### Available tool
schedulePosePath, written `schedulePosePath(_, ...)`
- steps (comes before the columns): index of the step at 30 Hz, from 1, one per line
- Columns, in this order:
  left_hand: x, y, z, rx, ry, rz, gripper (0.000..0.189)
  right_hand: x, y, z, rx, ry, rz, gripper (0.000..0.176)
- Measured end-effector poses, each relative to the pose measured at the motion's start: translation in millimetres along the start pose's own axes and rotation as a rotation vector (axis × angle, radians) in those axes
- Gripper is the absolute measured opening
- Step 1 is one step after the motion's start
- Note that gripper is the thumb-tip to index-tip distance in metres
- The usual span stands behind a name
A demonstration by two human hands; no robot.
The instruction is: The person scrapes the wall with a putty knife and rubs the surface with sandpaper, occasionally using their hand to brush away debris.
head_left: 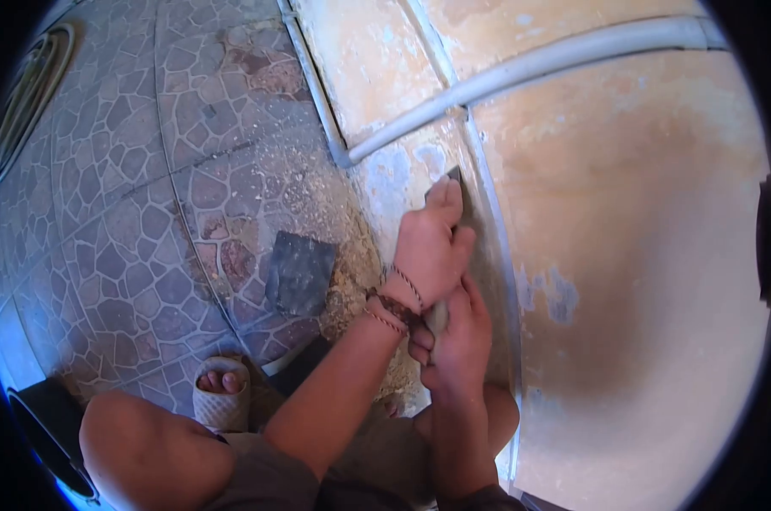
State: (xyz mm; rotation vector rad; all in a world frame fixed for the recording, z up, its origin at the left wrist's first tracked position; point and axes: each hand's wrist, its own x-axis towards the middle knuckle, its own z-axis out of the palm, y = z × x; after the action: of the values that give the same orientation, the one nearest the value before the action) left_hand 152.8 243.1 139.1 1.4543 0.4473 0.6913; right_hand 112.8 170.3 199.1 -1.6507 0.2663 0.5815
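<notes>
A scraper (454, 174) rests with its blade tip against the lower part of the peeling wall (615, 255). Its pale handle (437, 318) shows in part between my hands. My right hand (462, 341) is wrapped round that handle. Farther forward, my left hand (432, 247), with braided bracelets at the wrist, is closed over the blade end, its fingers pressed together near the tip. Most of the blade is hidden by my fingers. Bluish bare patches (388, 179) show in the paint left of the blade.
A grey pipe (530, 75) runs across the wall, and a thin vertical conduit (493, 204) passes close to my hands. Paint flakes (304, 192) litter the stone-patterned floor (104, 213). A dark square piece (300, 272) lies left of my arm. A coiled hose (32, 102) sits far left.
</notes>
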Motion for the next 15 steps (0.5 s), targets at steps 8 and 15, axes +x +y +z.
schedulePosePath(8,4,2,-1,-0.05,0.017,-0.013,0.046,8,-4,3,-0.024,0.001,-0.02,0.039)
schedulePosePath(15,26,0,-15,-0.005,0.014,0.006,0.046,12,-10,22,0.012,-0.004,-0.003,0.04)
